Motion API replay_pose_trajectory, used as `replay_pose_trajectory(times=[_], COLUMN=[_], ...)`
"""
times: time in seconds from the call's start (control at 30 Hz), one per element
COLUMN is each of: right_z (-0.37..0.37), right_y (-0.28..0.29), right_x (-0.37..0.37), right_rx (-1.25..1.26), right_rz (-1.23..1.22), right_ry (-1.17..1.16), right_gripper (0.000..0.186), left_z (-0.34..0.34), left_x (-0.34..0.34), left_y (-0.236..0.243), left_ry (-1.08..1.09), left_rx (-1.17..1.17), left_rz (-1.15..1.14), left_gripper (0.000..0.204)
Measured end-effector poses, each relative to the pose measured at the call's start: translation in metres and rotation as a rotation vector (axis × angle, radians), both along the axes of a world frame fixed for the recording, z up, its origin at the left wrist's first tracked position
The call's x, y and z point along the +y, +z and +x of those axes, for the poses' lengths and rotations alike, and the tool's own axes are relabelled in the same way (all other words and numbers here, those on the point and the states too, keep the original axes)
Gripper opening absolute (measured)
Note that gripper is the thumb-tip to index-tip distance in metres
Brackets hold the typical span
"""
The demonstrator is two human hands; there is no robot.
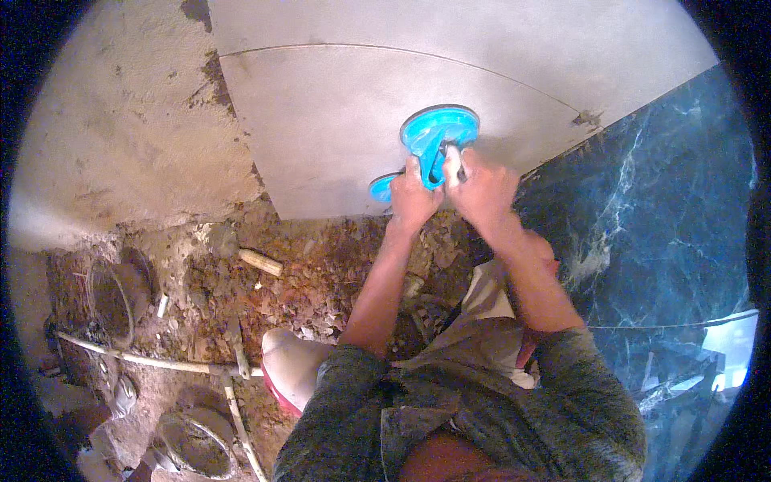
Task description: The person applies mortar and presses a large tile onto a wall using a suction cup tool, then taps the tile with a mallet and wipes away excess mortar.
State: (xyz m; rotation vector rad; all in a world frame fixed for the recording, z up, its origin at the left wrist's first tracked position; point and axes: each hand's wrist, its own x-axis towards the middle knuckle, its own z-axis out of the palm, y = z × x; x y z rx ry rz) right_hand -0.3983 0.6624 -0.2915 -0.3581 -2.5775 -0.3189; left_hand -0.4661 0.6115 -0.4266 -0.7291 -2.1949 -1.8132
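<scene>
I see the 2 bare forearms (377,299) stretched forward and slanting together, the left grip (416,197) curled with its thumb (413,167) raised, the right grip (486,191) clenched just beside it.

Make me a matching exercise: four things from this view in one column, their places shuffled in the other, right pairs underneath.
Things
1. Bright-blue, round-cupped suction lifter
2. Dark-blue, white-veined glossy panel
3. Long, thin, whitish rod
4. Pale, smooth flat wall panel

Places
A. On the rubble-strewn brown ground, lower left of the picture
B. Directly behind the lifter
C. Along the right side of the picture
D. Gripped by the left hand and right hand

Pairs: 1-D, 2-C, 3-A, 4-B
</scene>
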Motion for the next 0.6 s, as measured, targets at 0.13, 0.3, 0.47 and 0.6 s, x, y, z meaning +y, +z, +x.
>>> replay_pose_trajectory(times=[0.13,0.3,0.47,0.6], right_z=[-0.009,-0.011,0.0,-0.029], right_y=[0.03,0.013,0.007,0.038], right_x=[-0.001,-0.003,-0.003,0.008], right_rx=[-0.092,0.127,0.038,0.046], right_rz=[0.05,-0.052,-0.068,-0.031], right_ry=[0.03,0.018,-0.015,0.101], right_gripper=[0.028,0.029,0.031,0.027], left_z=[0.0,0.005,0.002,-0.001], left_x=[-0.003,-0.005,-0.001,-0.003], left_y=[-0.002,0.004,0.011,0.003], left_ry=[0.002,0.055,0.035,0.049], left_rx=[0.005,0.039,0.029,0.053], left_rz=[0.025,-0.03,0.025,0.038], left_gripper=[0.052,0.048,0.044,0.04])
